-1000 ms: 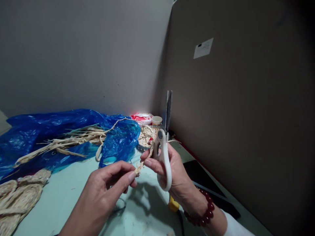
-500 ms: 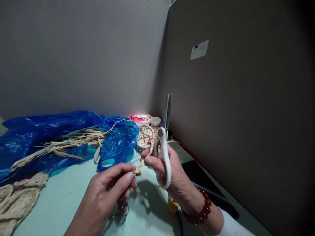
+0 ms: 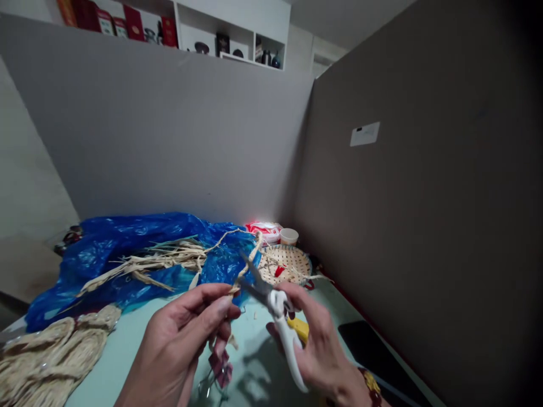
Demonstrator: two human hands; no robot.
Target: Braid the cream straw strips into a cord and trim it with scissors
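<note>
My left hand (image 3: 182, 339) pinches the near end of a braided straw cord (image 3: 246, 265) between thumb and fingers. From there the cord runs up and back toward the blue bag. My right hand (image 3: 318, 345) grips white-handled scissors (image 3: 275, 311). Their blades are parted and point left, set around the cord just beside my left fingertips. A red bead bracelet (image 3: 369, 387) shows at my right wrist. A small dark clip (image 3: 223, 364) hangs under my left fingers.
A blue plastic bag (image 3: 127, 249) with loose straw strips (image 3: 161, 263) lies at the back left. Woven straw pieces (image 3: 46, 350) sit at the near left. A round woven basket (image 3: 288, 263), a paper cup (image 3: 289, 236) and a red-white packet (image 3: 265, 229) stand in the corner. A dark phone (image 3: 377, 356) lies right. Grey partitions close off back and right.
The scissors swung from upright, blades closed, down to the left, and now sit open at the cord. My view tilted up, showing shelves above the partition.
</note>
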